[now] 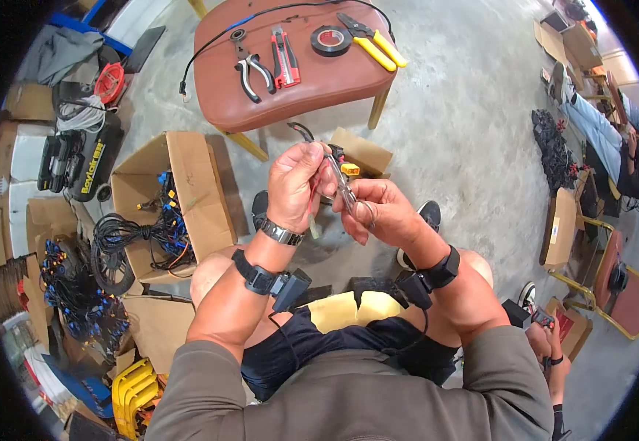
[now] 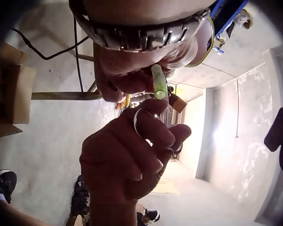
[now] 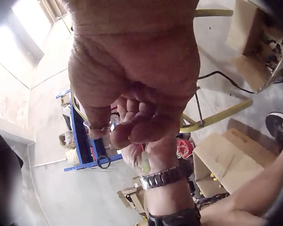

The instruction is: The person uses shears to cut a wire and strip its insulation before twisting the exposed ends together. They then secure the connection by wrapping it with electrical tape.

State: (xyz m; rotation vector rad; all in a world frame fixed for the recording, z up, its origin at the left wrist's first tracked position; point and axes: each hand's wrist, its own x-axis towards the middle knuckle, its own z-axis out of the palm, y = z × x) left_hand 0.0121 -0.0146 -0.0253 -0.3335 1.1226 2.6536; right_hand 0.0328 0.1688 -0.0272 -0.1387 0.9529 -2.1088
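In the head view my left hand (image 1: 299, 180) pinches a thin cable, its black end (image 1: 301, 131) sticking up past the fingertips. A yellow connector (image 1: 349, 169) shows between the two hands. Beneath the left palm hangs a red wire ending in a pale green translucent tube (image 1: 314, 226), also seen in the left wrist view as a greenish cylinder (image 2: 159, 82). My right hand (image 1: 384, 212) holds small metal scissors (image 1: 347, 197), with a finger through one loop handle (image 2: 137, 123). The scissors' blades point up toward the left fingertips, close beside the cable; the fingers partly hide them.
Ahead stands a brown padded stool (image 1: 224, 95) carrying pliers (image 1: 252, 70), a red utility knife (image 1: 284, 59), black tape (image 1: 331, 40), yellow-handled wire strippers (image 1: 372, 42) and a black cable (image 1: 217, 38). Left is a cardboard box (image 1: 206, 195) of cables; another person (image 1: 547, 344) is at lower right.
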